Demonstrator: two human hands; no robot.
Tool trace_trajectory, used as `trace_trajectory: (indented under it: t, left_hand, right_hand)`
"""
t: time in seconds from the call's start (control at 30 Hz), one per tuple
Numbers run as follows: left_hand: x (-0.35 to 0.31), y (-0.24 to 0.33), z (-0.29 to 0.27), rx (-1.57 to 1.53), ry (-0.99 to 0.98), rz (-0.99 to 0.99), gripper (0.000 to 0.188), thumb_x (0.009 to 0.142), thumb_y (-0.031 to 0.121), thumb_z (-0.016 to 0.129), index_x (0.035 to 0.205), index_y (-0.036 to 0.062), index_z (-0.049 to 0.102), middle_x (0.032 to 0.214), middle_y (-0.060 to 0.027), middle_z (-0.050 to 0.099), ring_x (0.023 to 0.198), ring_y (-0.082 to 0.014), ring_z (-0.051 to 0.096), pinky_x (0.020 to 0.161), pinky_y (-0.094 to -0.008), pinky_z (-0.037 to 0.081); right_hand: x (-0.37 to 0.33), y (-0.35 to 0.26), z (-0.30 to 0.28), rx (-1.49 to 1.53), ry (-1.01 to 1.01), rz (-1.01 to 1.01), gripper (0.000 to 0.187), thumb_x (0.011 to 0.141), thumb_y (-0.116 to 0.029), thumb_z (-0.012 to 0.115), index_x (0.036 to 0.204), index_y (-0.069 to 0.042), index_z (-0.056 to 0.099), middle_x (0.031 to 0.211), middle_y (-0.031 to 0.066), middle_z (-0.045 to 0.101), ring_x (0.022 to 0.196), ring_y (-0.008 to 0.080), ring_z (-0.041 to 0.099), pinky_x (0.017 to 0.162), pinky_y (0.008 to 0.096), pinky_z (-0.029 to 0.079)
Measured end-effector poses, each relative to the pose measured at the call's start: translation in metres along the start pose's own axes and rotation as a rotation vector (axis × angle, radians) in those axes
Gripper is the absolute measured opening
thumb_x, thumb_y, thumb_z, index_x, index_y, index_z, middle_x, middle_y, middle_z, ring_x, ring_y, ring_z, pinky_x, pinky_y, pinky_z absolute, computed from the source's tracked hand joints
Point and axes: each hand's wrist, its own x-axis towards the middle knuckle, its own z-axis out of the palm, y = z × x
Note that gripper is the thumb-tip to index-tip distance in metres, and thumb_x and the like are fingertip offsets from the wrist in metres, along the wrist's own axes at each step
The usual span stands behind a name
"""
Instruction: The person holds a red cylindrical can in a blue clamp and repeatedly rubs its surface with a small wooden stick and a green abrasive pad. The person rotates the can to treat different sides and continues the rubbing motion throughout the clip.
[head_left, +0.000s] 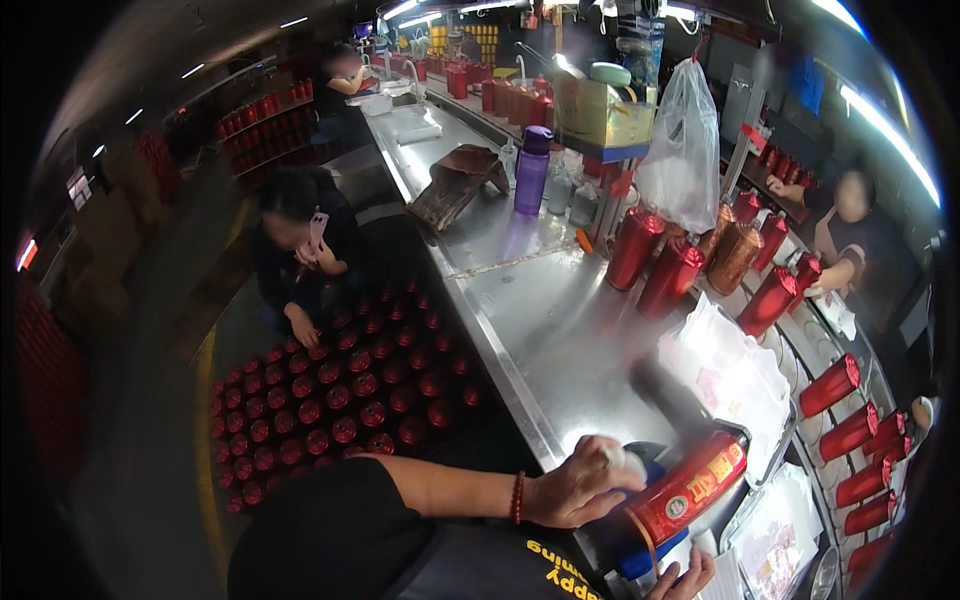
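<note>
Centrally placed in the work, a red cylindrical bottle lies on its side, aslant, over a blue support at the near end of the metal tabletop. Its visible face bears gold printing and a round emblem. The left hand, fingers partly curled and white material at the fingertips, is close beside the bottle's lower end; whether it grips or merely touches cannot be told. The right hand is cut by the lower edge, its fingers bent near the same end; its hold is likewise unclear. As to progress, the printed face appears complete on the side shown, while the hidden side cannot be judged. Just beyond lie white sheets with faint pink marks, and a second stack nearer. Along the curved conveyor at right, red bottles show no comparable printing on the sides visible and probably remain to be handled. Farther left, many red containers stand in rows, a crouching co-worker beside them.
</note>
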Motion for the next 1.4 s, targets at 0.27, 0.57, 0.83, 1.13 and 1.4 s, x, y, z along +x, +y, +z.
trace_trajectory:
  t: [0.27,0.57,0.83,1.13,1.4]
  left_hand:
    - [-0.037,-0.008,0.025,-0.15,-0.129,0.061,0.045,0.086,-0.004,0.072,0.125,0.0157,0.062,0.119,-0.0143,0.048,0.116,-0.0334,0.045,0.096,-0.0409,0.044]
    - [-0.03,-0.004,0.031,-0.13,-0.097,0.117,0.041,0.085,-0.001,0.073,0.121,0.017,0.063,0.117,-0.0101,0.057,0.115,-0.0306,0.046,0.096,-0.0417,0.044]
    - [-0.017,0.0,0.033,-0.057,-0.059,0.224,0.031,0.086,0.013,0.074,0.112,0.0231,0.062,0.108,-0.0009,0.059,0.111,-0.0297,0.048,0.095,-0.0442,0.041]
    - [-0.015,-0.001,0.027,-0.144,-0.074,0.203,0.037,0.087,0.012,0.078,0.118,0.0202,0.061,0.114,-0.0023,0.062,0.116,-0.0289,0.047,0.096,-0.0451,0.041]
    - [-0.004,0.003,0.028,-0.144,-0.133,0.239,0.032,0.087,0.013,0.078,0.114,0.0213,0.063,0.111,0.0002,0.063,0.116,-0.0292,0.046,0.096,-0.0468,0.039]
  right_hand:
    - [0.001,0.005,0.012,-0.074,-0.046,-0.031,0.044,0.095,-0.007,0.058,0.137,0.004,0.055,0.135,0.0307,0.053,0.127,0.0472,0.05,0.11,0.0528,0.038]
    - [0.0,0.006,0.015,-0.068,-0.067,-0.008,0.047,0.096,-0.01,0.054,0.14,0.004,0.053,0.135,0.032,0.053,0.127,0.0486,0.05,0.11,0.054,0.038]
    - [0.008,-0.003,0.013,-0.034,-0.094,-0.003,0.043,0.096,-0.009,0.053,0.138,0.002,0.057,0.133,0.0295,0.057,0.126,0.0463,0.053,0.11,0.0514,0.04]
    - [0.012,-0.016,0.005,-0.02,-0.113,-0.018,0.04,0.097,-0.007,0.051,0.135,0.002,0.059,0.131,0.0271,0.06,0.124,0.0453,0.054,0.109,0.0516,0.04]
    - [0.015,-0.017,-0.005,0.1,-0.104,0.046,0.037,0.099,-0.006,0.051,0.134,0.002,0.059,0.131,0.027,0.06,0.123,0.0425,0.056,0.108,0.049,0.042]
